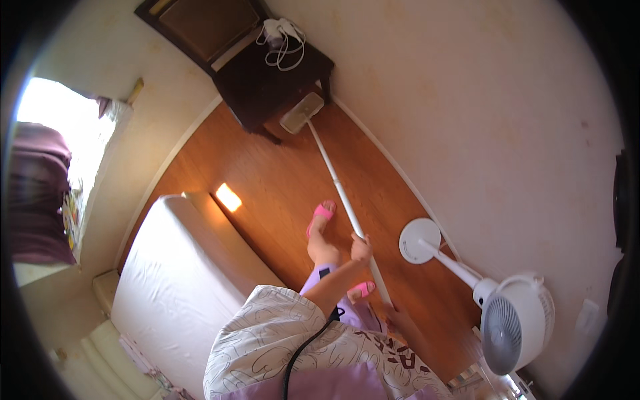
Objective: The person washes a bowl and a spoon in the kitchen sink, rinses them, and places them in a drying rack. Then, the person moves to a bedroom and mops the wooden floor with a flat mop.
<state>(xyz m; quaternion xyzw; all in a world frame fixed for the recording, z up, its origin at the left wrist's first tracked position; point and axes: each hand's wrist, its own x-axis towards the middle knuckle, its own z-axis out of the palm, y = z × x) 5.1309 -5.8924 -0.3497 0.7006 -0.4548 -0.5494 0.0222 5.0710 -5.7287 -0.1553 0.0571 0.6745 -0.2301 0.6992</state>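
My left hand (361, 248) grips the white pole (345, 197) of a flat mop around its middle. Lower on the same pole, near my body, my right hand (396, 318) is closed around it, a little blurred. The pole slants away from me across the wood-look floor (270, 175). At its far end the pale rectangular mop head (303, 113) lies on the floor at the edge of a dark wooden chair (255, 82), between the chair's legs. Part of the floor beneath the seat is hidden.
A white pedestal fan (505, 325) stands right of me, its round base (420, 241) near the wall. Left is a bed with a white sheet (185, 270). A white corded device (281, 35) rests on the chair seat. A purple curtain (40, 200) hangs by the bright window.
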